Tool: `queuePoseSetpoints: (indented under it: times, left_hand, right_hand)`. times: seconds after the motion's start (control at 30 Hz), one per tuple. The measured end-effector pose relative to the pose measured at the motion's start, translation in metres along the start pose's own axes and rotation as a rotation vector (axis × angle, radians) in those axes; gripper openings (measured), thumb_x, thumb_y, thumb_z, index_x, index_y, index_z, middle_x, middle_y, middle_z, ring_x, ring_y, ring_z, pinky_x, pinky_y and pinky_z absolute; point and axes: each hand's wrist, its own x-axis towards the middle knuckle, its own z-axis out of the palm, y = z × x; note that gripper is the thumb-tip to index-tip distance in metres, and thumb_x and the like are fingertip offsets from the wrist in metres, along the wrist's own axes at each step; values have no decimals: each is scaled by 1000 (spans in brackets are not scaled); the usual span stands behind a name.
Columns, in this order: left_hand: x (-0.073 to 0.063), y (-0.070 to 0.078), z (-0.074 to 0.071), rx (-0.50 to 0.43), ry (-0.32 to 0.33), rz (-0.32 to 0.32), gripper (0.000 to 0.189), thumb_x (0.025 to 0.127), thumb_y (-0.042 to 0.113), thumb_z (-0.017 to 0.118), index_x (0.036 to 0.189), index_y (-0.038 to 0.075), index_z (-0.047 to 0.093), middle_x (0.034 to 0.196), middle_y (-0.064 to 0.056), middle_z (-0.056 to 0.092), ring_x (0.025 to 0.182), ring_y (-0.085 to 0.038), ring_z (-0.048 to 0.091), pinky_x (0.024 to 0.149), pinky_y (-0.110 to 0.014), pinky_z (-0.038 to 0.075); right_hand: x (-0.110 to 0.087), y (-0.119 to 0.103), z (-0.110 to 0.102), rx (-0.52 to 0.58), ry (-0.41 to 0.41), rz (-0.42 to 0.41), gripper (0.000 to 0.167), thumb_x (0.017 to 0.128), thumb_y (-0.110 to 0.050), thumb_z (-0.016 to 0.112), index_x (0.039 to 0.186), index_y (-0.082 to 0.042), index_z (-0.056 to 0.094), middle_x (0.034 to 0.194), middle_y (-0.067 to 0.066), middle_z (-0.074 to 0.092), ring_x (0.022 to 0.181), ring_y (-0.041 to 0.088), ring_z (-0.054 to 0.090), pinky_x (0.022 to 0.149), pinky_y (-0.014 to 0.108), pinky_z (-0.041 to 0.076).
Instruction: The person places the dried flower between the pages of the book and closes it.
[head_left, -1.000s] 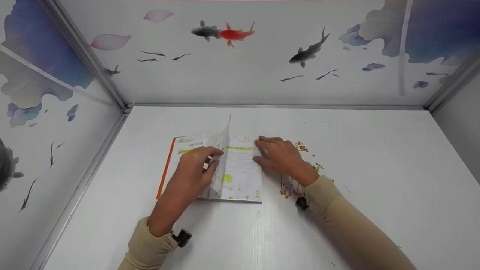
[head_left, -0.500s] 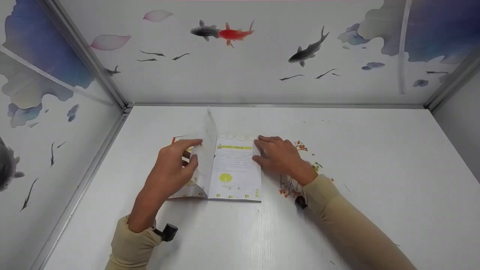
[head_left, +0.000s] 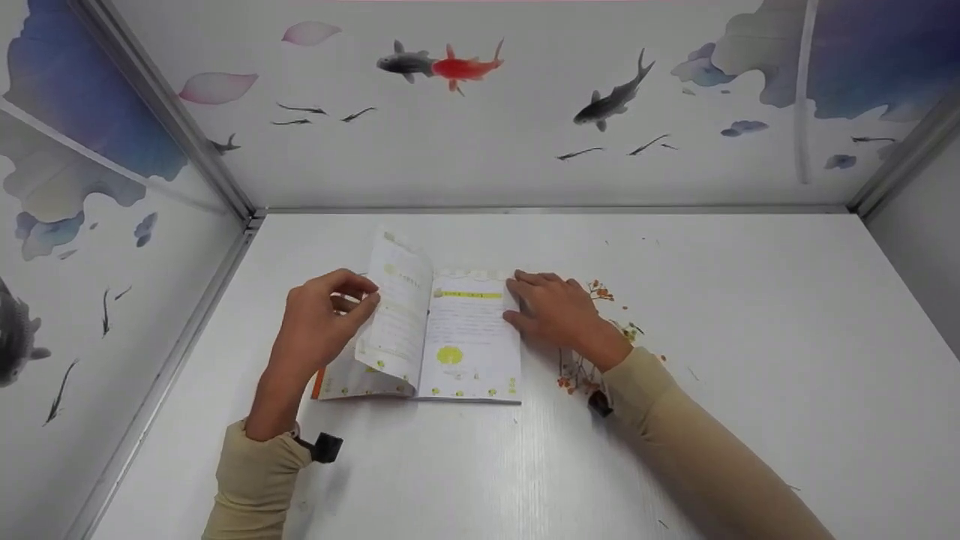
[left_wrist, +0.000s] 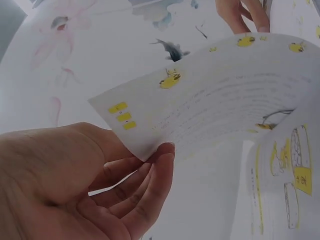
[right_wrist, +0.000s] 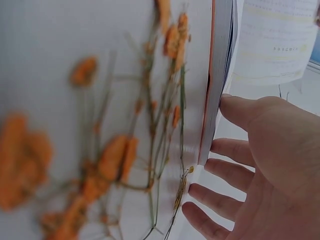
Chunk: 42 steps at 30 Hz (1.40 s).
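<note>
White worktop [head_left: 750,337], bounded at the rear by a panel [head_left: 480,176] printed with fish [head_left: 613,99]. Open book [head_left: 469,319]: on the worktop, left of centre. Raised page [head_left: 397,300]: outer edge pinched by the left hand [head_left: 309,322]. Right hand [head_left: 566,315]: fingers extended, touching the book's right edge. Orange flower sprigs [right_wrist: 117,155] lie just beside the book. Step in hand, as judged: turning 1 page. Next move likely calls for laying it leftward without creasing, book held steady.
</note>
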Motion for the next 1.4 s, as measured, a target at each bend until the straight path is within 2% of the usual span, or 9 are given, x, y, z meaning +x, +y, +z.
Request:
queuePoseSetpoints:
  times: [0.2,0.4,0.53,0.67,0.83,1.07,1.2,1.3,1.4]
  left_hand:
    - [4,-29,3,52,-23,-56,32,103,7,70,135,7,73,124,-20,72,96,-30,75,78,-33,54]
    - [3,-52,7,108,-74,-131,34,105,6,63,138,4,70,129,-23,67,99,-31,68,75,-35,51]
    - [2,-63,11,151,-116,-180,34,105,5,60,137,2,70,126,-24,65,103,-33,66,80,-40,53]
    - [1,-70,16,183,-126,-202,35,104,2,57,137,1,69,119,-23,64,102,-32,61,83,-43,52]
    - [0,-74,24,224,-119,-211,37,102,0,57,137,2,69,115,-20,65,101,-31,57,84,-44,50]
    - [0,-73,33,278,-129,-226,41,102,0,56,142,4,67,119,-22,67,98,-31,63,75,-43,52]
    - [0,-71,35,340,-109,-200,39,101,2,58,139,5,68,129,-26,66,110,-40,65,88,-60,54]
    - [1,-67,37,390,-80,-191,38,101,3,58,137,5,69,141,-28,60,129,-49,58,103,-73,45]
    - [3,-60,42,398,-45,-154,37,102,1,59,138,3,68,150,-28,55,141,-51,49,113,-75,38]
  right_hand:
    - [-1,0,0,-4,-7,-4,63,110,-50,60,162,-16,51,172,9,45,156,37,47,118,65,45]
    - [-3,0,-1,-8,5,-22,63,110,-50,60,162,-15,51,172,10,46,155,37,48,117,65,46]
    - [-3,1,-2,0,10,-22,63,110,-48,61,162,-15,51,171,10,46,156,37,48,117,65,46]
    - [-3,1,-2,7,9,-15,63,110,-48,62,162,-15,51,172,10,46,156,37,47,118,66,44]
    - [-3,-1,-2,-1,-6,-6,63,110,-49,61,163,-15,50,173,9,44,157,37,46,119,67,44]
    - [-2,-2,-1,0,-12,2,63,110,-49,61,162,-15,50,173,9,44,157,37,46,118,66,44]
    - [-2,-2,-2,5,-20,6,64,110,-49,60,164,-15,49,173,8,43,158,36,44,119,66,43]
    - [-3,-1,-2,4,-25,8,66,110,-50,59,165,-15,47,174,8,42,159,36,43,120,65,42]
    - [-2,-1,-1,1,-23,7,66,111,-50,58,165,-15,47,174,8,42,159,36,44,120,65,42]
